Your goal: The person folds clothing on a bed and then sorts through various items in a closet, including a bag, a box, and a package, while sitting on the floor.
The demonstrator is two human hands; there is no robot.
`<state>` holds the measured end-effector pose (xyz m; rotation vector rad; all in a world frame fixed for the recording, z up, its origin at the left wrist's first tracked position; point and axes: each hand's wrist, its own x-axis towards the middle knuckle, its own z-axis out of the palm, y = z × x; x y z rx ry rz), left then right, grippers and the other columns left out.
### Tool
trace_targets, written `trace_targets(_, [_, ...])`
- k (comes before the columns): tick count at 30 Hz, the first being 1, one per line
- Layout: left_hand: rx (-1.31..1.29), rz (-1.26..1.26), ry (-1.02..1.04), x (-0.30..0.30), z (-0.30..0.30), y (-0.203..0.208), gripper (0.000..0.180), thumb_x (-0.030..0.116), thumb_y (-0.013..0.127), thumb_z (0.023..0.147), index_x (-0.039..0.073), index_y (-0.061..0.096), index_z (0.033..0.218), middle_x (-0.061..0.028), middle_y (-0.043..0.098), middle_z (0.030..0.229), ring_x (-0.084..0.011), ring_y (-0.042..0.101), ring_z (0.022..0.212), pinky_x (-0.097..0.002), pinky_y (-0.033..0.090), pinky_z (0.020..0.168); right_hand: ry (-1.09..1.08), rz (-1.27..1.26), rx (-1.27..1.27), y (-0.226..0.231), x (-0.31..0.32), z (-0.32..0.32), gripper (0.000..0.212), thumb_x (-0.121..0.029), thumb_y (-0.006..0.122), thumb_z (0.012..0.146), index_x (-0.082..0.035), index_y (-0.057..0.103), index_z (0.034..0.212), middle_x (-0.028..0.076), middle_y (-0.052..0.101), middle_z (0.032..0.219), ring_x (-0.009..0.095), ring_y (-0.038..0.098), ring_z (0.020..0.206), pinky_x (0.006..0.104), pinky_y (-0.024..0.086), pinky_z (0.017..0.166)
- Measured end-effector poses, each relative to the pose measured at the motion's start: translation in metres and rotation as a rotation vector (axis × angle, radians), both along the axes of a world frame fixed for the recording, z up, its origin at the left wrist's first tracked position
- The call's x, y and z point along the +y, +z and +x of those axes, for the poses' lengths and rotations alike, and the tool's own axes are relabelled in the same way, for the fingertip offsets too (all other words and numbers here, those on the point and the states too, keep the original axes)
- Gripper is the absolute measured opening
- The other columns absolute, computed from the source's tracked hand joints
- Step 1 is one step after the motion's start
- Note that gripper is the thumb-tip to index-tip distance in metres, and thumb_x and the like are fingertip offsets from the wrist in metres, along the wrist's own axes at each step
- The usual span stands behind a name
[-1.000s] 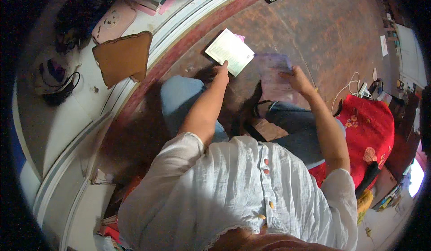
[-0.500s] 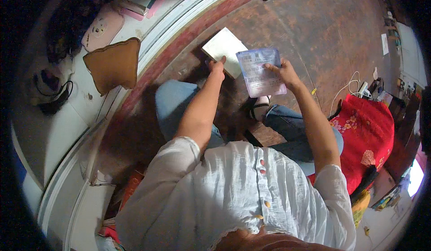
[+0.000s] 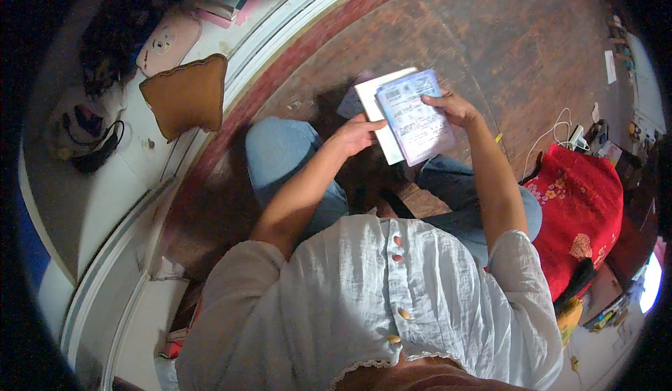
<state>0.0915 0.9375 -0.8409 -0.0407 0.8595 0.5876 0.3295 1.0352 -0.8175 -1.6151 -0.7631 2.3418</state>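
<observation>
My left hand [image 3: 358, 134] grips the left edge of a flat white rectangular thing [image 3: 387, 144], like a book or a thin box, with the thumb on top. Over most of it lies a flat purple-blue printed packet [image 3: 414, 121] with a shiny surface. My right hand [image 3: 451, 106] pinches that packet at its right side, thumb on its printed face. The two flat things overlap in front of my knees. Beneath them, partly hidden, a purplish flat piece [image 3: 352, 102] shows near the floor.
On the ledge at left lie a brown cushion-like piece [image 3: 185, 97], a pink pad [image 3: 166, 44] and a dark cable [image 3: 112, 139]. A red flowered cloth [image 3: 581, 209] covers something at right. Near it a white power strip [image 3: 577, 137] sits on the brown floor [image 3: 518, 48].
My left hand has brought the white thing right and closer, so it now sits under the purple packet. A purplish piece below has come into view.
</observation>
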Motion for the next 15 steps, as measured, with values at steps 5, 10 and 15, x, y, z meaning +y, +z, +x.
trace_targets(5, [0.104,-0.096,-0.009,0.002,0.041,-0.051,0.037,0.021,0.059,0.079,0.003,0.047,0.109,-0.0090,0.054,0.104,-0.0215,0.053,0.093,-0.0361,0.042,0.082,-0.068,-0.005,-0.211,0.007,0.001,0.016,0.025,-0.016,0.065,0.074,-0.002,0.060,0.092,0.007,0.062,0.083,0.016,0.058,0.068,0.0318,0.048,0.062])
trace_targets(10, [1.580,0.331,-0.248,-0.003,0.014,-0.114,0.062,0.027,0.072,0.060,0.005,0.044,0.111,-0.0162,0.047,0.110,-0.0305,0.045,0.102,-0.0401,0.038,0.084,0.083,0.204,-0.445,-0.011,-0.001,0.048,0.020,-0.013,0.061,0.077,0.001,0.056,0.090,0.005,0.060,0.079,0.013,0.057,0.066,0.0275,0.048,0.058])
trace_targets(15, [1.690,0.324,-0.548,0.023,0.008,-0.097,0.064,0.024,0.073,0.057,0.008,0.043,0.111,-0.0131,0.046,0.107,-0.0297,0.044,0.101,-0.0405,0.036,0.085,0.124,0.247,-0.523,-0.016,-0.032,0.029,0.018,-0.021,0.063,0.076,-0.004,0.060,0.081,-0.001,0.056,0.069,0.010,0.049,0.059,0.0263,0.040,0.051])
